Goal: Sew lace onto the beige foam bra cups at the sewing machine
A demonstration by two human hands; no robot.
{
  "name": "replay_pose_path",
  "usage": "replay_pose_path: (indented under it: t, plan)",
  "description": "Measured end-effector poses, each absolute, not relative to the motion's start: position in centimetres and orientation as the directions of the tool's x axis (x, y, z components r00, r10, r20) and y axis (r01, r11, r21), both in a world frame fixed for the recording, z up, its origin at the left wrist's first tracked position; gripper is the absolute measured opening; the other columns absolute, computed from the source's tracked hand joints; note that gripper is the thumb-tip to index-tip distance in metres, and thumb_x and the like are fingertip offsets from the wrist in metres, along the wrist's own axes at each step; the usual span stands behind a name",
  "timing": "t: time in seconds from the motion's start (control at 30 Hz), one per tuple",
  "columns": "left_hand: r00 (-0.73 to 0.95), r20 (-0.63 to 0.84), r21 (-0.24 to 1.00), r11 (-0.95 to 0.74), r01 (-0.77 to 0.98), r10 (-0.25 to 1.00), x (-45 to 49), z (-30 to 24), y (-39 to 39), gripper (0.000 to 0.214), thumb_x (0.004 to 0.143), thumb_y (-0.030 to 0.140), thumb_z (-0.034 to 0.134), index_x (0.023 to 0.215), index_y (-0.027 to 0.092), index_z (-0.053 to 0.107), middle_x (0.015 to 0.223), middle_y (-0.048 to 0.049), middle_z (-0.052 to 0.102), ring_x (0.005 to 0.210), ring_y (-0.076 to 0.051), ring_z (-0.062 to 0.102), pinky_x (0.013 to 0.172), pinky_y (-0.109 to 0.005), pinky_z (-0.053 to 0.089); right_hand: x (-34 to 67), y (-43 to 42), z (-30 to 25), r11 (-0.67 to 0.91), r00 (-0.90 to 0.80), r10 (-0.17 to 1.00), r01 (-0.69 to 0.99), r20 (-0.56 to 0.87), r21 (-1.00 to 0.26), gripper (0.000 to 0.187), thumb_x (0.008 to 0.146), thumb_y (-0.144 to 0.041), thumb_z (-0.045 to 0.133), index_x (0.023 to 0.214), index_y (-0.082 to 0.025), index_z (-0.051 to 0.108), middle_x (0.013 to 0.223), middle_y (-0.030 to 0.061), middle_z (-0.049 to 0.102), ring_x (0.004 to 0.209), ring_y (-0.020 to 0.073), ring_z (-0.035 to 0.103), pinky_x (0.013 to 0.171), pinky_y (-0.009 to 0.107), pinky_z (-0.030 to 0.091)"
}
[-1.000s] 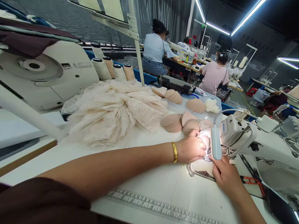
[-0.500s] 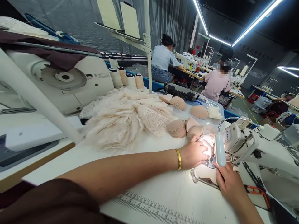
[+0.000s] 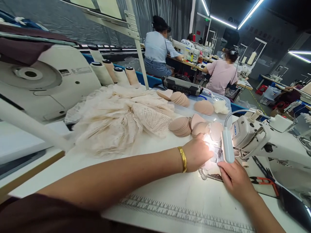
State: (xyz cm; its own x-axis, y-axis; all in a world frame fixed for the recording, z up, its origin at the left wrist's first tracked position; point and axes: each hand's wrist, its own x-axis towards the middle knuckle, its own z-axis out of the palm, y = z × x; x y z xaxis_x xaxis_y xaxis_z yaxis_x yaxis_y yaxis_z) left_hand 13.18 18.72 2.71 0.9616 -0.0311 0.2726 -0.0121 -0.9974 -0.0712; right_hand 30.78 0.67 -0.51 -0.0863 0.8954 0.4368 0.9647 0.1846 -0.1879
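Under the bright lamp (image 3: pixel 227 145) lies a light fabric piece (image 3: pixel 211 139), its detail partly washed out by glare. My left hand (image 3: pixel 197 153), with a gold bangle at its wrist, rests at its left side, fingers curled together on the cloth. From the right, my right hand (image 3: pixel 235 176) pinches the near edge of the cloth; the lamp head covers some of its fingertips. The head of a white sewing machine (image 3: pixel 250 134) stands just beyond, its needle hidden behind the lamp. Beige oval pads (image 3: pixel 180 126) sit in stacks behind my left hand.
A heap of cream lace (image 3: pixel 126 121) spreads over the left of the table, with thread cones (image 3: pixel 119 75) behind it. Orange-handled snips (image 3: pixel 263 181) lie at the right. A printed ruler (image 3: pixel 175 212) runs along the front edge. Co-workers (image 3: pixel 159 48) sit farther back.
My left hand's fingers were spread flat over the cloth and are now drawn together. The cloth under the lamp has shifted and shows a different face. The view has turned slightly.
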Motion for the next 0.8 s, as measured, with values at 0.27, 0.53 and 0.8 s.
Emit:
replay_pose_path:
  t: [0.27, 0.53, 0.8]
  plan:
    - [0.962, 0.264, 0.137, -0.990, 0.032, 0.068, 13.5, 4.4, 18.2, 0.015, 0.076, 0.023, 0.067, 0.066, 0.015, 0.059, 0.066, -0.0051, 0.062, 0.067, -0.019, 0.053, 0.084, -0.045, 0.034, 30.1, 0.5, 0.5, 0.192, -0.037, 0.916, 0.914, 0.398, -0.357, 0.016, 0.104, -0.026, 0.047, 0.107, -0.024, 0.063, 0.089, 0.0040, 0.064, 0.082, 0.0214, 0.058, 0.070, 0.031, 0.045]
    - [0.949, 0.038, 0.693, -0.693, 0.201, 0.313, 14.0, 5.7, 17.6, 0.014, 0.079, 0.026, 0.066, 0.076, 0.019, 0.053, 0.065, 0.0042, 0.051, 0.060, -0.013, 0.045, 0.057, -0.027, 0.030, 28.6, 0.3, 0.9, -0.073, 0.203, 0.977, 0.602, 0.064, -0.795, 0.020, 0.098, -0.042, 0.059, 0.098, -0.023, 0.058, 0.089, 0.0006, 0.060, 0.076, 0.0167, 0.054, 0.067, 0.027, 0.044]
    - [0.950, 0.034, 0.758, -0.627, 0.178, 0.310, 14.0, 5.8, 17.6, 0.031, 0.082, 0.019, 0.060, 0.067, 0.020, 0.033, 0.057, 0.0067, 0.032, 0.055, -0.011, 0.028, 0.053, -0.029, 0.023, 29.0, 0.8, 0.1, -0.118, 0.257, 0.966, 0.422, -0.007, -0.899, 0.015, 0.100, -0.036, 0.050, 0.107, -0.024, 0.056, 0.080, -0.0024, 0.059, 0.075, 0.0170, 0.053, 0.070, 0.028, 0.043]
